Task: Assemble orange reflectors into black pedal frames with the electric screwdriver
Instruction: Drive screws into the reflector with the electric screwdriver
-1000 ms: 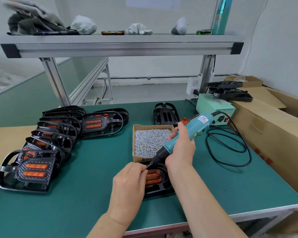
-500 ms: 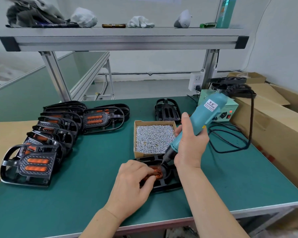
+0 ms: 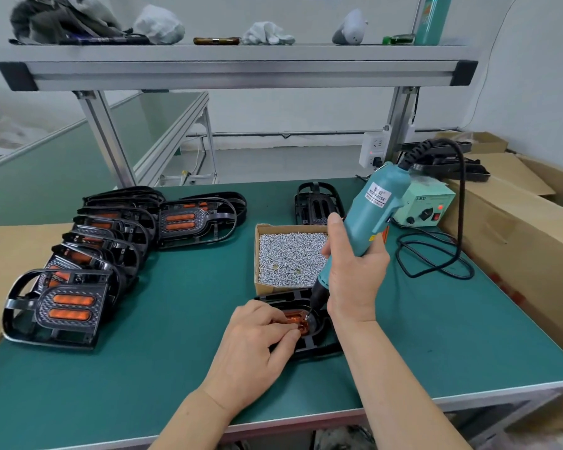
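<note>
Ok so, view from my end. Far left, a row of done pedals [image 3: 56, 307] lies overlapped along the left edge of the bench [image 3: 150, 368], running back toward the middle. Next to that is a wide bare strip of green mat, so plenty of elbow room there.

The left hand [image 3: 254, 349] is down on the frame [image 3: 311, 347], which lies close to the front edge. Its fingers [image 3: 283, 336] are curled in, pinching the orange reflector [image 3: 298, 320] that sits in the middle of the frame. The screw box [image 3: 290, 254] is just behind the frame, nearly touching it, and a spare frame [image 3: 317, 203] lies behind the box.

The right hand [image 3: 355, 277] is wrapped tight round the screwdriver [image 3: 371, 216]. The tool is tilted, top leaning right and away, with the bit down at the reflector's right end, right beside the left fingertips.

Further right, the power box [image 3: 426, 206] is at the back and the cable [image 3: 436, 254] is looped on the mat, with bare mat from that loop to the front edge. A carton [image 3: 517, 241] walls off the right side. The shelf [image 3: 241, 71] runs overhead, well above the tool.
</note>
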Tool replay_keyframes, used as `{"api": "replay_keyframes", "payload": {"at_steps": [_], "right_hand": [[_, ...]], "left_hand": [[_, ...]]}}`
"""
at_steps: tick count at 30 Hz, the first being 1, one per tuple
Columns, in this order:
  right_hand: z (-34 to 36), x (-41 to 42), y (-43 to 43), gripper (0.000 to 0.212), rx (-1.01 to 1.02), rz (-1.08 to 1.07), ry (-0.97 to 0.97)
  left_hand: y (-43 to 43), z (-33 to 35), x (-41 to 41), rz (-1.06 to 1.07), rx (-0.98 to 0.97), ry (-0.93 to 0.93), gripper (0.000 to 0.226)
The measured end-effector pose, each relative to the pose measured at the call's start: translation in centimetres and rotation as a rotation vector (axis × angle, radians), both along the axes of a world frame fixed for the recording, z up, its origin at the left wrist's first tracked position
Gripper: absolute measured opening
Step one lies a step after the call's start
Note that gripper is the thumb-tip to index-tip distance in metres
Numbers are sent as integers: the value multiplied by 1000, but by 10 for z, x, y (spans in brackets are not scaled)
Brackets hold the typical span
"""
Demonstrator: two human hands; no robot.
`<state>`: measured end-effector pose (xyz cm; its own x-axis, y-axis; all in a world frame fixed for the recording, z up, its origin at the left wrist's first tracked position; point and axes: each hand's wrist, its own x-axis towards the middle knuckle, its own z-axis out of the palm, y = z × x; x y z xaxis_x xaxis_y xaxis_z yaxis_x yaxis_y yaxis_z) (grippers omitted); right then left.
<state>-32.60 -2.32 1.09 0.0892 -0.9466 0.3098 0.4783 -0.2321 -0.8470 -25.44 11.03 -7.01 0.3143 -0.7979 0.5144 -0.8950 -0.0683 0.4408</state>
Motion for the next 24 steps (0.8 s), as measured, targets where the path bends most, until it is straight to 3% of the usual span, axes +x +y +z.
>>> {"api": "replay_keyframes", "payload": {"at_steps": [8, 17, 24], "right_hand": [[-4, 4, -1, 19, 4, -7, 22], [-11, 8, 7, 34, -96, 21, 125], [-10, 13, 9, 24, -211, -16, 208]], "left_hand": [[0, -2, 1, 3, 2, 5, 29], [3, -5, 2, -5, -2, 10, 27], [-1, -5, 3, -3, -31, 6, 31]]}}
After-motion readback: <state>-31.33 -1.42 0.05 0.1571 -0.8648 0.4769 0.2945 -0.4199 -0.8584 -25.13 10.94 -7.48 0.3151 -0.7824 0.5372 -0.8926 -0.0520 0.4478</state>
